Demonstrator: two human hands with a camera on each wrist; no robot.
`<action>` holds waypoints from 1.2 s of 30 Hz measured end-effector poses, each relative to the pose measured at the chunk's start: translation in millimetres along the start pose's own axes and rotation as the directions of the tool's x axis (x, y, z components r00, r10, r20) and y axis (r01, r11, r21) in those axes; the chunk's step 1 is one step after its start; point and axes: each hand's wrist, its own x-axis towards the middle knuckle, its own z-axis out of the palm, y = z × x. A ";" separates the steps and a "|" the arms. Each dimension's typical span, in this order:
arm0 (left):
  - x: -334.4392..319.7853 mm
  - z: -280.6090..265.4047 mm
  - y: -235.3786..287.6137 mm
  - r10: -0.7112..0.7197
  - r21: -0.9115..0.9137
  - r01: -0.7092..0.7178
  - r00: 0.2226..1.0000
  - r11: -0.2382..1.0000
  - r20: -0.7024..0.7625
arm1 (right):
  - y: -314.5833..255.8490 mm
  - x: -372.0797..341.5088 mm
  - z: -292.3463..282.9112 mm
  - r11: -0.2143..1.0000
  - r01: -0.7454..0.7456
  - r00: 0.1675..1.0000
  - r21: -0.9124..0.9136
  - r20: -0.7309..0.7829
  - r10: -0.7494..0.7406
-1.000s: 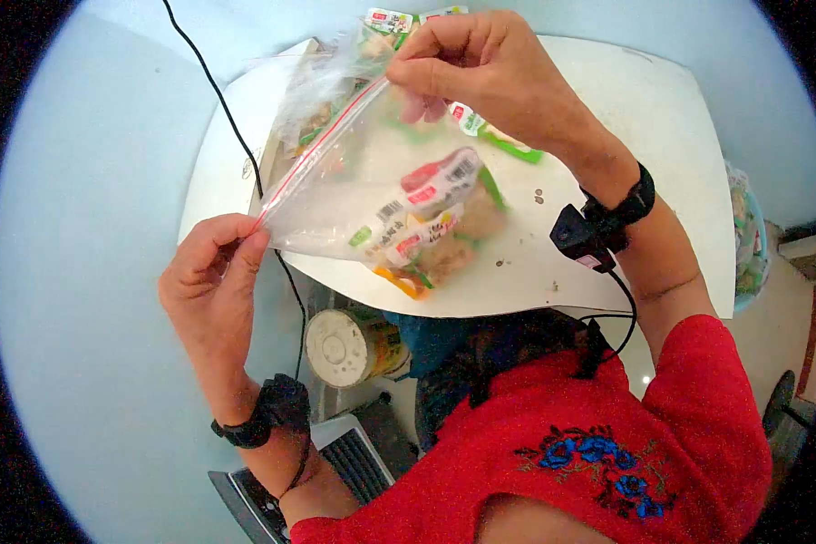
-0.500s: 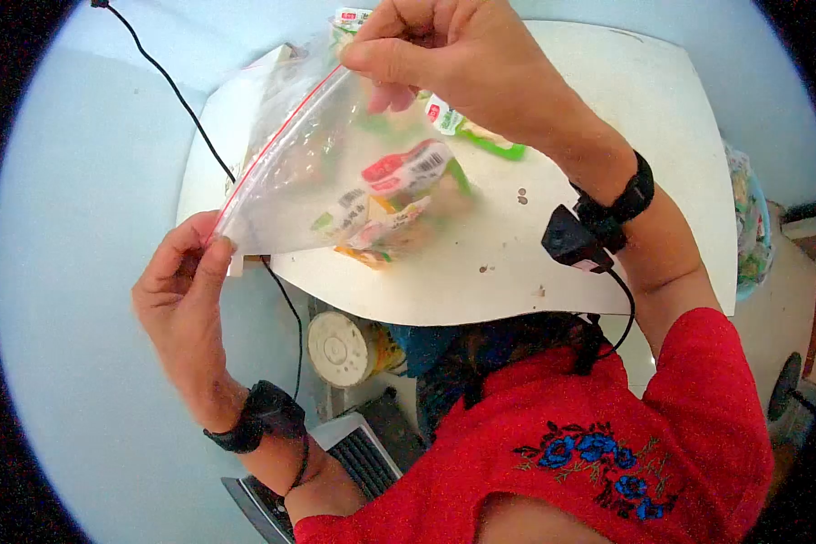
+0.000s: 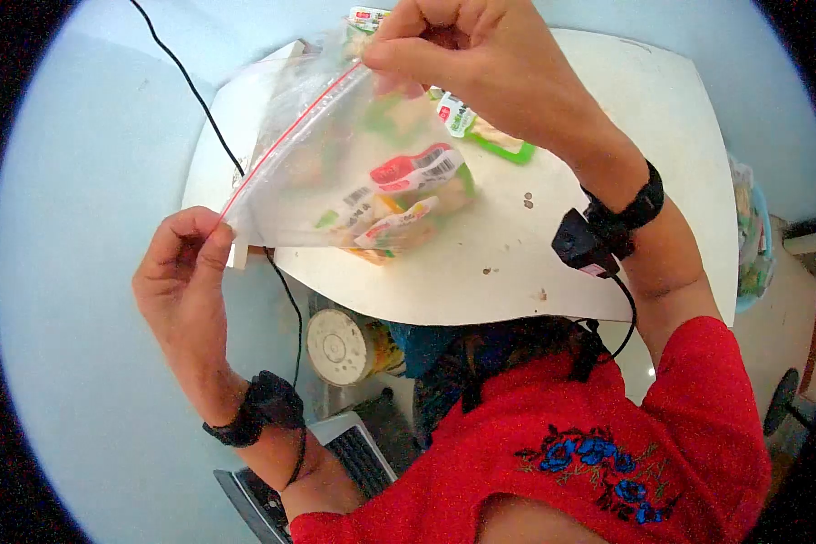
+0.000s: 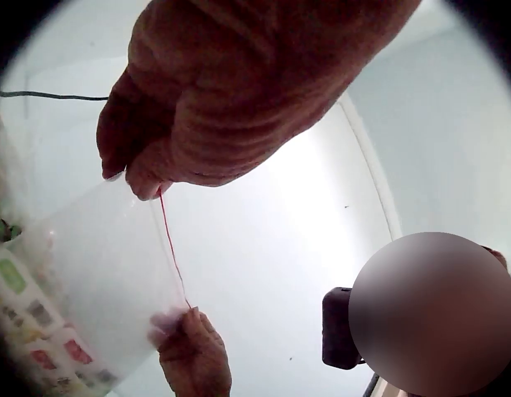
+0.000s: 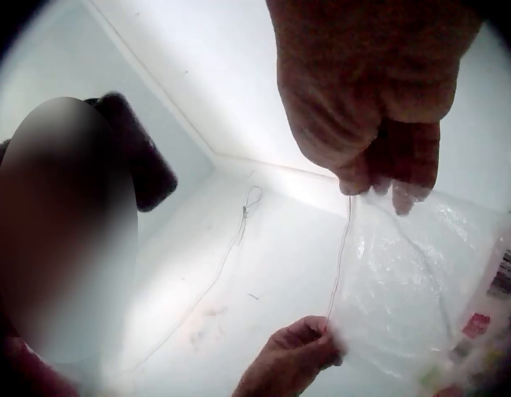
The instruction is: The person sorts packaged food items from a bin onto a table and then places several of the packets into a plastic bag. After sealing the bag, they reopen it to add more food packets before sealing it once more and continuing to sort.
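A clear zip bag [image 3: 308,181] with a red line along its top edge is stretched between my two hands, slanting up to the right in the head view. My left hand [image 3: 186,281] pinches the lower-left end of that edge between thumb and fingers. The upper-right end is pinched by my right hand [image 3: 490,68], some fingers showing behind the film. Several small printed snack packets [image 3: 417,172] with red, white and green labels lie in the bag's lower part. Both wrist views show the red edge pulled straight from hand to hand.
Beyond the bag, another green and white packet [image 3: 499,140] lies on the white table [image 3: 626,263]. A black cable [image 3: 190,82] runs down behind the bag at left. Below the table stands a tub with a white lid [image 3: 337,347]. At right is a blue basket [image 3: 763,231] of packets.
Both hands shifted left with the bag, then slightly back right in the head view. They keep pinching the two ends, and the red edge stays stretched.
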 end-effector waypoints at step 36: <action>-6.3 55.7 47.2 0.383 0.254 -0.358 0.922 0.899 -0.056 | -1.1 -6.2 3.5 0.990 0.136 0.987 -0.023 0.085 -0.134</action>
